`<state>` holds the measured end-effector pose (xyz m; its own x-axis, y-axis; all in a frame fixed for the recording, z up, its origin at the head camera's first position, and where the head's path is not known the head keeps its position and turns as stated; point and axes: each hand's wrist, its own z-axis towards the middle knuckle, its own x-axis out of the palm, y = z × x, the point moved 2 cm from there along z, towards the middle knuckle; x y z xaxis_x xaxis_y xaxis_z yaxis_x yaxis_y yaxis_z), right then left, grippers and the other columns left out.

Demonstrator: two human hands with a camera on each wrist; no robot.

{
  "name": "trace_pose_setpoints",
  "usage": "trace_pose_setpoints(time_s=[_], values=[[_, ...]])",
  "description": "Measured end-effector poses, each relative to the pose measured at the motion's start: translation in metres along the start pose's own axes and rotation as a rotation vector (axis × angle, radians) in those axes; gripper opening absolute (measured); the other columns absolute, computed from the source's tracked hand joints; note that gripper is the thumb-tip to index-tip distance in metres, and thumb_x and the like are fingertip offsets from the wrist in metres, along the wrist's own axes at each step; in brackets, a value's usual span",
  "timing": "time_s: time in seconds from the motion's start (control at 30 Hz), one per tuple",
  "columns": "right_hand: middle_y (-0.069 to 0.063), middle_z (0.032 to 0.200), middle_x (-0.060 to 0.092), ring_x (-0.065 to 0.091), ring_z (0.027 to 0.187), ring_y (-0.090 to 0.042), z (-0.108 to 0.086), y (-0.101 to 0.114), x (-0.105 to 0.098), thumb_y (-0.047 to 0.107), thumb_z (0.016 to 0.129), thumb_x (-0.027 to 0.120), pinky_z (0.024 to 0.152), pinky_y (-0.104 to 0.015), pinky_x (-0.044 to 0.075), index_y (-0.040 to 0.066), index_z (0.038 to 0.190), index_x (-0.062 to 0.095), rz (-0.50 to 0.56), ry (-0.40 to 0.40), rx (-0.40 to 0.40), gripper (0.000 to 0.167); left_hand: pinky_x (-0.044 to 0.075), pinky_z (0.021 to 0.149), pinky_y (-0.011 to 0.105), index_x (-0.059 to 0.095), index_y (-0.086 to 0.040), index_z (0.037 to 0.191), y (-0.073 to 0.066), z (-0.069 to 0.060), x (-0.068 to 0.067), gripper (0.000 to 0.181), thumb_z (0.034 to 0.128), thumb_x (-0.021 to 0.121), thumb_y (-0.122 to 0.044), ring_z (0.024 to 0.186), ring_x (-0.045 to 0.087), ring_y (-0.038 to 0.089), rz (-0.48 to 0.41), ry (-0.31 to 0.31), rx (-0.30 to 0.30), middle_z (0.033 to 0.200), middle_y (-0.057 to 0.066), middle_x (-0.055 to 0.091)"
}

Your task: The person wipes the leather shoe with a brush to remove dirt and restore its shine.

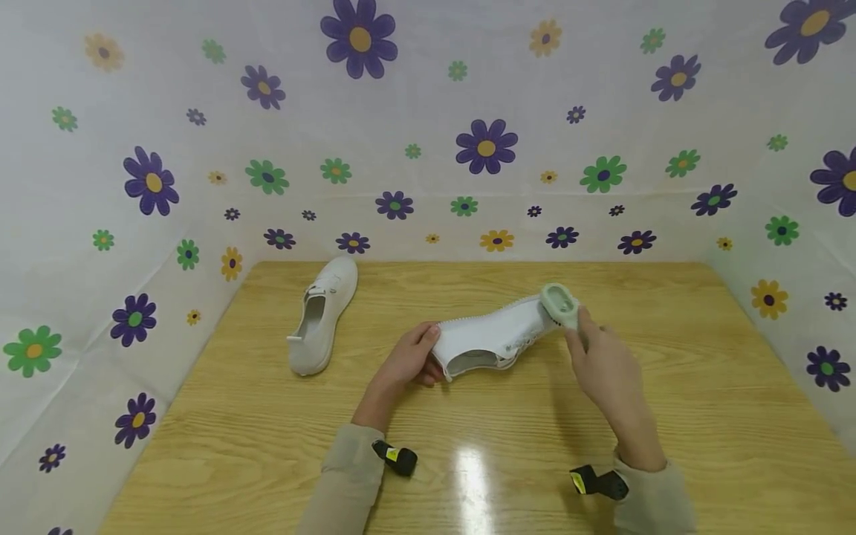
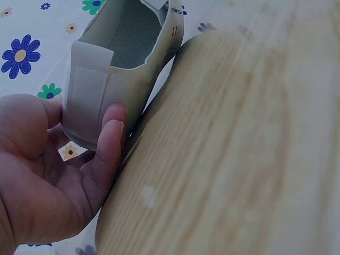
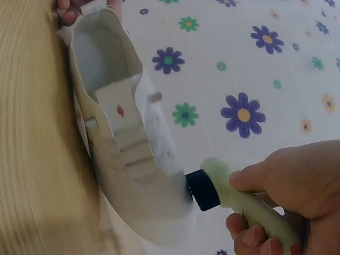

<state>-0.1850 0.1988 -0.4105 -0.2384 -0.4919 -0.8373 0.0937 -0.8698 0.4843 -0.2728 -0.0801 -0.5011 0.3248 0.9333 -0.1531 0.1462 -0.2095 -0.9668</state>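
Note:
A white shoe (image 1: pixel 491 334) is tilted on its side above the wooden table, its opening facing my body. My left hand (image 1: pixel 413 355) grips it by the heel, thumb on one side and fingers on the other; the left wrist view shows the heel tab (image 2: pixel 87 87) near the fingers. In my right hand (image 1: pixel 605 368) is a light green brush (image 1: pixel 559 303), gripped by its handle. Its dark bristles (image 3: pixel 203 189) touch the side of the shoe near the toe in the right wrist view.
Another white shoe (image 1: pixel 324 316) stands at the back left of the wooden table (image 1: pixel 254 446). White cloth with flower prints (image 1: pixel 414 96) hangs behind the table and along both sides. Black wrist cameras (image 1: pixel 400 458) sit at both sleeves.

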Motion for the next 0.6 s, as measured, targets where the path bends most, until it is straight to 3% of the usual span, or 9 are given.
trace_pose_setpoints(time_s=[0.1, 0.23, 0.33, 0.43, 0.53, 0.6], values=[[-0.030, 0.094, 0.062, 0.049, 0.059, -0.024, 0.001, 0.006, 0.010, 0.020, 0.104, 0.053, 0.046, -0.033, 0.038, -0.008, 0.144, 0.044, -0.023, 0.017, -0.041, 0.050, 0.050, 0.047, 0.028, 0.049, -0.014, 0.144, 0.000, 0.001, 0.001, 0.045, 0.1078, 0.039, -0.039, 0.056, 0.060, 0.016, -0.002, -0.009, -0.009, 0.071, 0.010, 0.061], [-0.018, 0.085, 0.061, 0.046, 0.061, -0.018, -0.001, 0.030, 0.030, 0.024, 0.104, 0.054, 0.052, -0.031, 0.040, -0.005, 0.144, 0.046, 0.039, 0.185, -0.170, 0.050, 0.050, 0.047, 0.028, 0.051, -0.014, 0.142, 0.000, 0.000, -0.001, 0.043, 0.1081, 0.039, -0.037, 0.055, 0.060, 0.017, 0.008, -0.013, -0.008, 0.072, 0.010, 0.061], [-0.018, 0.093, 0.066, 0.048, 0.066, -0.016, -0.003, 0.037, 0.029, 0.027, 0.104, 0.054, 0.059, -0.032, 0.041, -0.003, 0.144, 0.047, 0.138, 0.277, -0.196, 0.050, 0.050, 0.048, 0.029, 0.051, -0.013, 0.142, 0.000, 0.001, 0.001, 0.042, 0.1082, 0.039, -0.037, 0.055, 0.060, 0.017, 0.012, 0.002, 0.008, 0.073, 0.010, 0.062], [-0.016, 0.084, 0.064, 0.046, 0.060, -0.016, -0.002, 0.029, 0.019, 0.026, 0.104, 0.053, 0.055, -0.033, 0.039, -0.001, 0.145, 0.046, 0.160, 0.227, -0.131, 0.050, 0.051, 0.048, 0.029, 0.050, -0.013, 0.143, 0.001, 0.002, 0.004, 0.045, 0.1078, 0.040, -0.039, 0.056, 0.061, 0.016, 0.003, 0.015, 0.010, 0.074, 0.009, 0.062], [-0.012, 0.073, 0.055, 0.042, 0.056, -0.016, 0.000, 0.020, 0.015, 0.022, 0.103, 0.054, 0.049, -0.031, 0.035, -0.002, 0.145, 0.046, 0.084, 0.114, -0.070, 0.049, 0.050, 0.048, 0.028, 0.049, -0.014, 0.144, 0.002, 0.003, 0.003, 0.046, 0.1075, 0.040, -0.039, 0.056, 0.060, 0.015, -0.004, 0.004, -0.007, 0.076, 0.008, 0.061], [-0.009, 0.071, 0.050, 0.040, 0.054, -0.017, -0.001, 0.022, 0.019, 0.022, 0.103, 0.055, 0.047, -0.030, 0.034, -0.005, 0.144, 0.046, 0.042, 0.094, -0.083, 0.049, 0.050, 0.048, 0.028, 0.050, -0.014, 0.144, 0.003, 0.002, 0.000, 0.045, 0.1073, 0.041, -0.039, 0.056, 0.059, 0.016, -0.008, -0.013, -0.019, 0.076, 0.009, 0.060]])
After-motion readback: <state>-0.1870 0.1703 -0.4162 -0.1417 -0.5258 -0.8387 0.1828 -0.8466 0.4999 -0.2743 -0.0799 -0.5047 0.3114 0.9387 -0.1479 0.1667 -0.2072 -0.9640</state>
